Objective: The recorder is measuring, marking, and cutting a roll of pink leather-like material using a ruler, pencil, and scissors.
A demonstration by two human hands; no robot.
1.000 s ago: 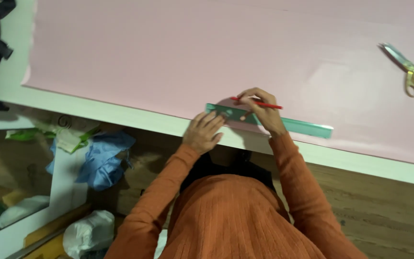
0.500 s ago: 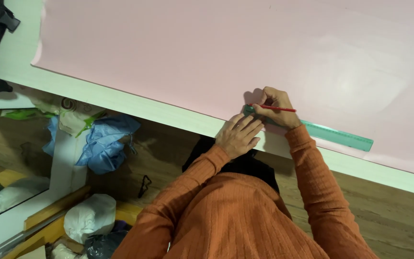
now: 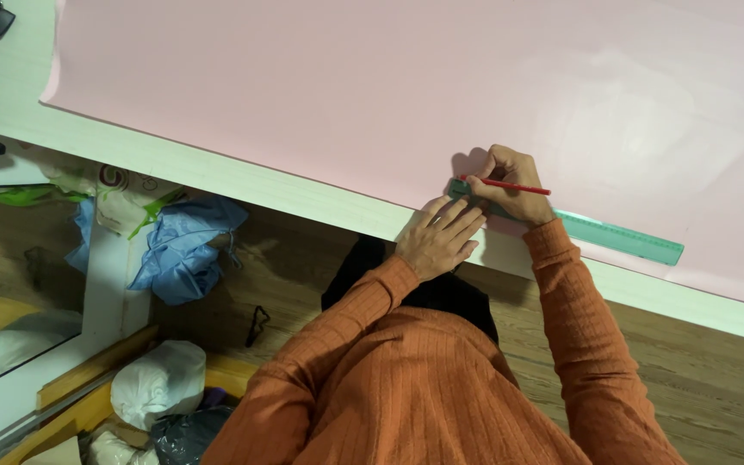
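Observation:
A large pink paper sheet (image 3: 346,86) covers most of a white table (image 3: 243,176). A green ruler (image 3: 622,237) lies along the sheet's near edge. My left hand (image 3: 439,234) presses flat on the ruler's left end, fingers spread. My right hand (image 3: 510,182) grips a red pencil (image 3: 518,186) with its tip at the ruler's left end, on the paper. Orange ribbed sleeves cover both arms.
Below the table's edge is a wooden floor (image 3: 708,379). A crumpled blue bag (image 3: 184,248), white tied bags (image 3: 157,383) and a dark bag lie at the lower left beside a white frame (image 3: 101,284). A dark object sits at the top left corner.
The view has shifted right along the table, so the scissors left the frame. My hands have stayed on the ruler's left end; the pencil keeps its place at the ruler.

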